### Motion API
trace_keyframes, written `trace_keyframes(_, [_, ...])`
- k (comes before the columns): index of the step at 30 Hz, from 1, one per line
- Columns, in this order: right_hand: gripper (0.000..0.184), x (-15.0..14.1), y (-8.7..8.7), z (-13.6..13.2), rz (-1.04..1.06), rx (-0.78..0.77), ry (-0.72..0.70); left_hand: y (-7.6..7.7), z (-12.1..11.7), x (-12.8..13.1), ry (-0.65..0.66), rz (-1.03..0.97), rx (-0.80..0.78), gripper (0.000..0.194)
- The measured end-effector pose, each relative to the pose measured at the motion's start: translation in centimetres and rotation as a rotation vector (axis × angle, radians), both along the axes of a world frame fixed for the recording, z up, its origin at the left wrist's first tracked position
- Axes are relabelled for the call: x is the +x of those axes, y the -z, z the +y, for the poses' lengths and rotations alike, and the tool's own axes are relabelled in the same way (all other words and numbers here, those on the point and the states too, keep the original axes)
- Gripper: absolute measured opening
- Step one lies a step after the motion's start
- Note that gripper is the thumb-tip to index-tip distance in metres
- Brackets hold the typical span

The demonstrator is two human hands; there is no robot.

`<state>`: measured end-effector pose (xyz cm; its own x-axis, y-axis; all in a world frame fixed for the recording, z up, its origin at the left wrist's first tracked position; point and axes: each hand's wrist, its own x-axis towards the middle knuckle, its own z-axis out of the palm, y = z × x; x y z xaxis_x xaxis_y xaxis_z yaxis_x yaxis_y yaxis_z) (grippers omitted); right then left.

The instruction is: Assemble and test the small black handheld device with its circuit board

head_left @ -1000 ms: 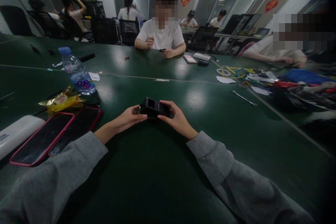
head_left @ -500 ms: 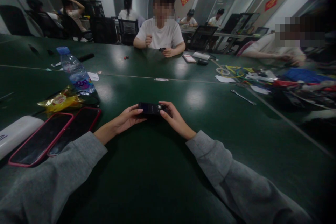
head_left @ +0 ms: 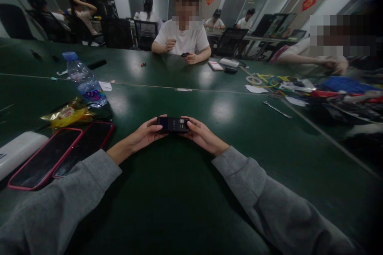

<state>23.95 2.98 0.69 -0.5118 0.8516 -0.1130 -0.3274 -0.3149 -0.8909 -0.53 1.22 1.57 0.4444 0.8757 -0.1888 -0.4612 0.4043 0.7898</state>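
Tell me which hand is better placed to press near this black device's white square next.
Probably your right hand: its thumb sits beside the white square on the black device, while your left hand holds the opposite end.

The black device (head_left: 173,124) is too small in view for its print to be read; the left hand (head_left: 145,136) and right hand (head_left: 205,135) are each partly hidden behind it. Left of the device, a white object (head_left: 22,153) is cut off by the edge. Far right of the device, a jumbled pile (head_left: 344,92) blurs and runs out of view. Beyond the device, red-and-black bits (head_left: 143,64) are too tiny to identify.
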Motion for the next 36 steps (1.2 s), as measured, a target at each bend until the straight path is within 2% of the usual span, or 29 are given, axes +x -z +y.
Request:
trace_keyframes(9, [0.038, -0.1, -0.1, -0.2, -0.009, 0.049, 0.015, -0.4, -0.1, 0.0, 0.020, 0.037, -0.003, 0.058])
trace_keyframes(16, [0.036, -0.3, -0.3, -0.3, -0.081, 0.116, 0.081, -0.4, -0.2, 0.5, -0.034, 0.055, -0.012, 0.050])
trace_keyframes(21, [0.028, -0.6, 0.2, -0.2, -0.075, 0.135, 0.116, -0.3, -0.3, 0.8, -0.072, 0.067, -0.003, 0.045])
trace_keyframes(27, [0.030, -0.8, 0.3, -0.5, -0.095, 0.182, 0.178, -0.2, -0.4, 0.8, -0.087, 0.083, 0.009, 0.046])
trace_keyframes(36, [0.033, -0.8, 0.7, -0.5, -0.107, 0.223, 0.231, 1.0, -0.9, 1.3, -0.222, 0.216, 0.160, 0.046])
